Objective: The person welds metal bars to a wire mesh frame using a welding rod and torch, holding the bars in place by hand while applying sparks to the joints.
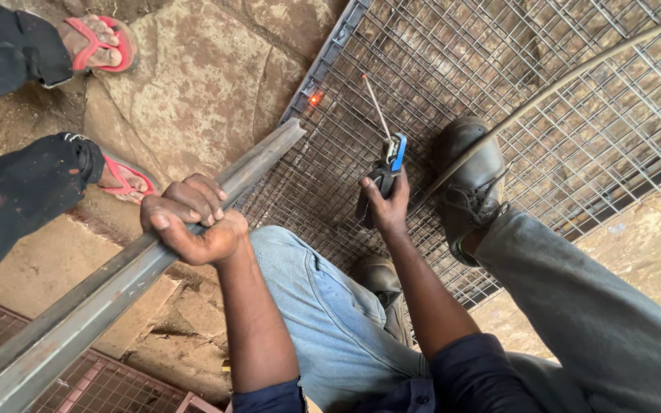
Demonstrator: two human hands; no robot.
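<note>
The left hand (191, 220) was seen wrapped around a long angle-iron bar (109, 294), fingers curled over its upper edge and thumb pressed against its side. The bar was held slanting from the lower left up to the framed edge of a wire mesh panel (499, 69), where its far tip was rested. The right hand (385, 205) was closed tight around an electrode holder (389, 164) with a blue clamp, held over the mesh just beside a dark work boot (472, 180). A thin welding rod (376, 105) was carried in that clamp, pointed up and away from the hand. A glowing orange weld spot (315, 98) was noted on the mesh frame, close to the bar's tip and apart from the rod. At upper left, another person's feet in red sandals (105, 46) were planted on the stone floor (208, 76).
</note>
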